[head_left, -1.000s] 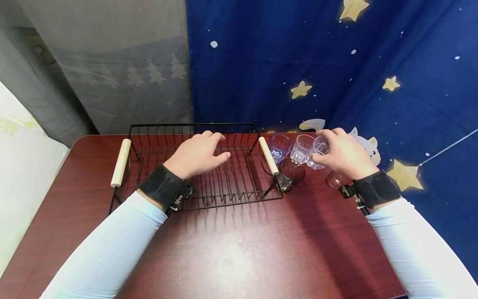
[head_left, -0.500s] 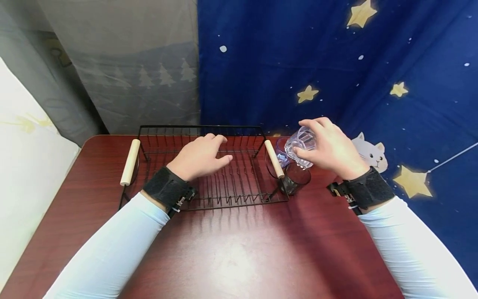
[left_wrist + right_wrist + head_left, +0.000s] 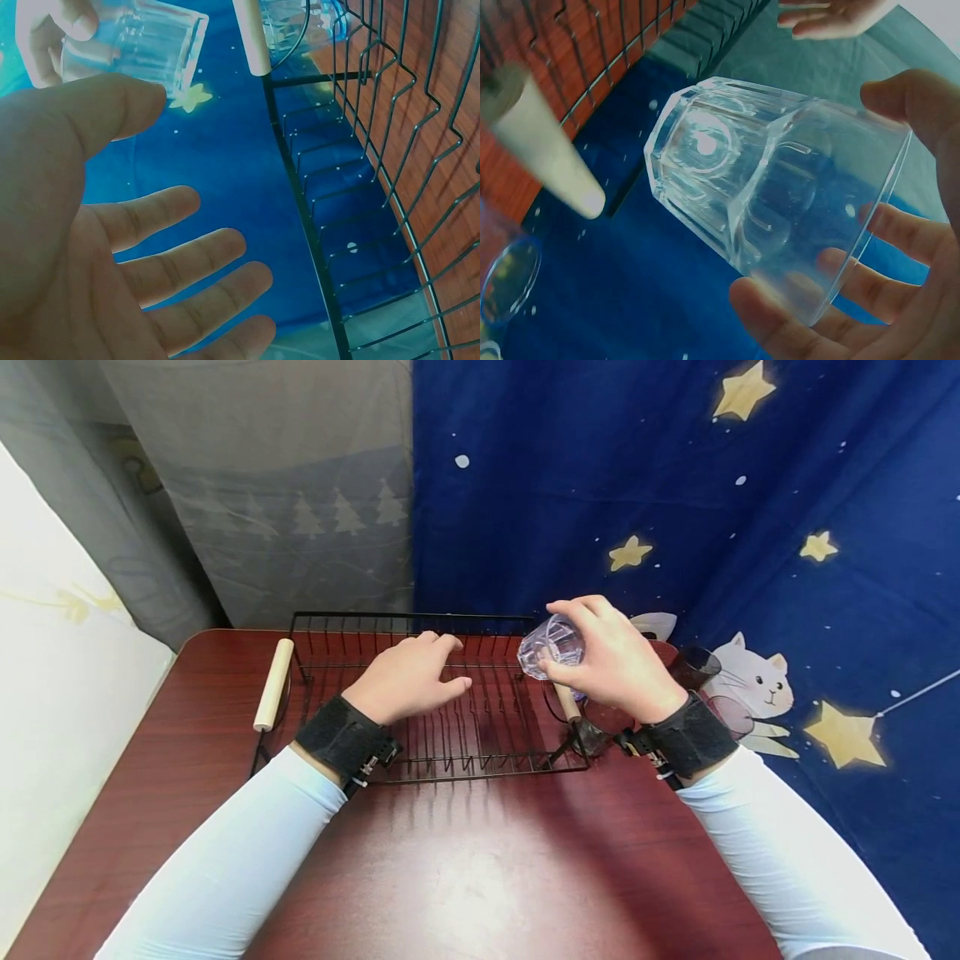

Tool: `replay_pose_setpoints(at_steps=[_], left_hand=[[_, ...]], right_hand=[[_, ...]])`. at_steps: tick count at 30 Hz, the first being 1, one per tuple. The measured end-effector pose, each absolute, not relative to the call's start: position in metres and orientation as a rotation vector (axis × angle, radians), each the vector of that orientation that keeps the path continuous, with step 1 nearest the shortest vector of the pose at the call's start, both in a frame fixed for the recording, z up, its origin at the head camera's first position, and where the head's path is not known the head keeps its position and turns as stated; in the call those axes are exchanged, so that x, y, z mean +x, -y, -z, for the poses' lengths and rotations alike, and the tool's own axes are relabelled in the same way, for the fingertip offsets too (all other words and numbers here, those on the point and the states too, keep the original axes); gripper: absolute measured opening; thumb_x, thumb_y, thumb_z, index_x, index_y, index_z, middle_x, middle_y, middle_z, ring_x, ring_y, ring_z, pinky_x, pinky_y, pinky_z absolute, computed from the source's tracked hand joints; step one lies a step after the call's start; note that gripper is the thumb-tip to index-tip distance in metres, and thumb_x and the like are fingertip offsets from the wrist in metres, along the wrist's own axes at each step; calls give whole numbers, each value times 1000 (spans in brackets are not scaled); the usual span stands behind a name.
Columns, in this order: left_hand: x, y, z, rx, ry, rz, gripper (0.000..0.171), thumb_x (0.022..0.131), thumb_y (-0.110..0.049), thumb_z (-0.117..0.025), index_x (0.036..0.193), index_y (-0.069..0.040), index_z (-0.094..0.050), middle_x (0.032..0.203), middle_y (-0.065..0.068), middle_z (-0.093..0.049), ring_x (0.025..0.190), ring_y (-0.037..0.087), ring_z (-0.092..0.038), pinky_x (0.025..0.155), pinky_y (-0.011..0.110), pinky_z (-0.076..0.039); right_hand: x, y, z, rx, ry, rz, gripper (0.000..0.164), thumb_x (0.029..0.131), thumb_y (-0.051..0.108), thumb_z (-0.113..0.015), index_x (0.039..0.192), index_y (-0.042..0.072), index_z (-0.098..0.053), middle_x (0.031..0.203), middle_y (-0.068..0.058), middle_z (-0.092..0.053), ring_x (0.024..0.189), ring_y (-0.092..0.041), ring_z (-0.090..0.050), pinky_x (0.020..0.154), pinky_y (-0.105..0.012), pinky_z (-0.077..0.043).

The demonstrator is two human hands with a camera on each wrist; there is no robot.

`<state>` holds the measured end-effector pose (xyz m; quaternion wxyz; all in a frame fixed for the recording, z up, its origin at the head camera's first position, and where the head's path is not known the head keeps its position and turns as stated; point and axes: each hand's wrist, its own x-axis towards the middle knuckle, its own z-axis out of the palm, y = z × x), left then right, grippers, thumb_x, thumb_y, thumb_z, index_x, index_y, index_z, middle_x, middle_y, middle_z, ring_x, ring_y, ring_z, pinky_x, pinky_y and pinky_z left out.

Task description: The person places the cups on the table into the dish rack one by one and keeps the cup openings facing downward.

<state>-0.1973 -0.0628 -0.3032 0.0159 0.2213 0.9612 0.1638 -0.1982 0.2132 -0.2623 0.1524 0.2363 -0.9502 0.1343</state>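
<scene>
My right hand (image 3: 615, 664) grips a clear drinking glass (image 3: 551, 647) near its rim, thumb on one side and fingers on the other. The glass is tilted, its faceted base pointing left, and overlaps the right end of a black wire dish rack (image 3: 480, 774) in the head view. My left hand (image 3: 408, 681) hovers over the middle of the rack, holding nothing. In the left wrist view its fingers (image 3: 202, 259) are spread and relaxed. Behind the rack's right wooden handle (image 3: 566, 702), a blue-rimmed glass (image 3: 510, 281) shows in the right wrist view.
A smoky dark glass (image 3: 592, 739) stands by the rack's front right corner. Farther right are another dark glass (image 3: 693, 668) and a pinkish glass (image 3: 729, 718), partly behind my wrist. The reddish wooden table (image 3: 465, 860) ends at a blue star curtain (image 3: 525, 485).
My right hand has lifted the clear glass from the group on the right and carried it left, tilting it, toward the rack. The left hand stays over the rack; the head view has shifted slightly.
</scene>
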Motion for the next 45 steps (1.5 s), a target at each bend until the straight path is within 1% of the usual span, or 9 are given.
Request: replay_pose_setpoints(at_steps=[10,17,20,24,26,32,35,41,45], left_hand=[[-199,62,313,656,-2985,-502,65,95,-50,-61,145,-11,-49,136,13,-56,119,31,-60,93,48,-53],[-199,64,315,668,-3000,-529,71,91,-51,-66,146,-11,-47,135,14,-57,116,30,-62,90,48,-54],[-198,65,315,690,-3002,-544,72,89,-52,-69,145,-11,-48,129,12,-59,109,28,-63,85,46,-55],[-198,67,316,726,-3005,-585,70,85,-48,-73,141,-13,-49,116,7,-60,97,23,-62,77,42,-54],[-198,68,316,742,-3008,-615,70,83,-46,-74,140,-13,-49,113,6,-60,94,22,-61,75,41,-54],[-201,73,315,761,-2990,-742,74,77,-39,-80,139,-14,-48,113,3,-59,94,20,-61,76,39,-53],[-203,75,314,780,-2962,-820,73,75,-35,-81,137,-13,-48,113,1,-60,93,18,-61,77,38,-52],[-203,80,309,802,-2909,-944,70,72,-24,-79,134,-12,-48,111,-1,-59,90,17,-59,76,35,-51],[-201,83,305,823,-2874,-998,73,72,-20,-78,138,-12,-48,117,-1,-57,93,16,-58,79,34,-50]], right_hand=[[-202,-184,277,829,2695,-467,70,77,42,-82,138,17,-57,131,-11,-56,111,-26,-58,92,-44,-51],[-200,-174,283,920,2662,-616,71,80,42,-83,140,17,-55,132,-8,-54,108,-23,-58,88,-40,-53],[-199,-170,284,967,2645,-726,70,81,40,-83,140,17,-54,131,-6,-53,106,-21,-58,85,-38,-56],[-198,-165,283,1048,2611,-865,68,82,36,-83,140,17,-54,132,-4,-53,105,-20,-59,78,-33,-59],[-198,-162,283,1089,2586,-919,68,81,33,-84,140,17,-54,133,-3,-53,106,-20,-60,76,-32,-59],[-200,-158,281,1172,2506,-972,66,79,28,-86,137,15,-56,135,-3,-53,113,-21,-56,82,-35,-58],[-201,-158,282,1193,2482,-1067,66,79,22,-86,136,13,-56,135,-4,-52,113,-22,-56,84,-36,-58],[-203,-158,287,1204,2461,-1304,67,80,9,-84,138,9,-50,137,-9,-46,111,-24,-58,85,-37,-59],[-206,-160,292,1207,2450,-1418,70,81,3,-82,141,7,-46,139,-14,-44,111,-28,-60,86,-37,-58]])
